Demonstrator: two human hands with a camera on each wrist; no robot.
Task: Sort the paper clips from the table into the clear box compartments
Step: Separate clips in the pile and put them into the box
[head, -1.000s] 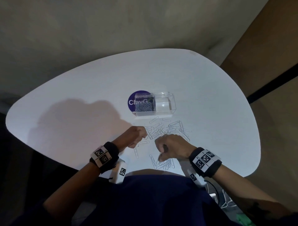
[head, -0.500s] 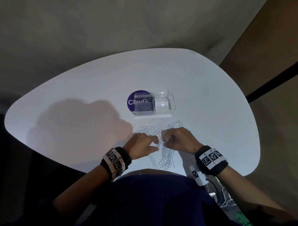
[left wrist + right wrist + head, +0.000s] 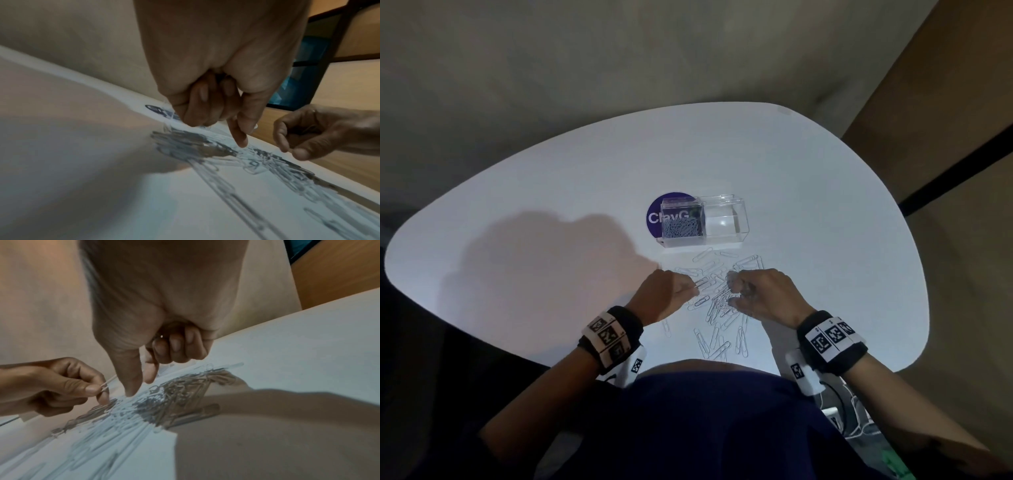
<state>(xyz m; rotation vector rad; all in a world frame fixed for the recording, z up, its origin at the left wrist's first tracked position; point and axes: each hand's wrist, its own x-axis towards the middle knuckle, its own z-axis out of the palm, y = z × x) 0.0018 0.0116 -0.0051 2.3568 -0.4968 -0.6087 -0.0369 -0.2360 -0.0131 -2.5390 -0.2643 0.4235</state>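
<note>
Left hand (image 3: 61, 386) pinches one paper clip (image 3: 108, 383); right hand (image 3: 763, 294) grip curled, contents unclear. Tangled pile (image 3: 717, 298) at 6 o'clock of box (image 3: 703, 221) risks dragging extras.

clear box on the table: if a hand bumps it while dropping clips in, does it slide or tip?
Likely slides: the clear box looks like thin plastic on a smooth white table. Tipping seems unlikely, since it sits low and wide. Only its left compartment holds paper clips, so it may pivot.
</note>
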